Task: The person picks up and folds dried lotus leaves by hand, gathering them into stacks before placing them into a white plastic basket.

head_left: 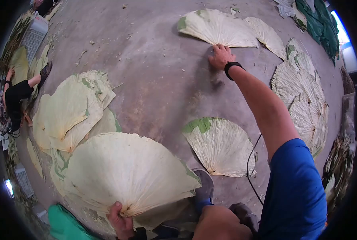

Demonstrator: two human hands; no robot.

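My left hand [121, 222], low in the view, pinches the stem point of a large pale dried leaf [126, 168], which fans out above it. Stretched out to the upper right, my right hand [221, 57] is at the pointed base of another pale leaf [216, 28] on the floor; its fingertips touch that base, and whether they grip it is hard to make out. A single fan-shaped leaf with a green edge [222, 146] lies between my arms, near my shoe.
Overlapping leaves [66, 108] lie at the left, and more [302, 96] at the right. A black cable [249, 164] runs beside my right arm. Another person [20, 94] sits at the far left near a white crate [35, 34]. Green cloth [320, 28] lies at the upper right.
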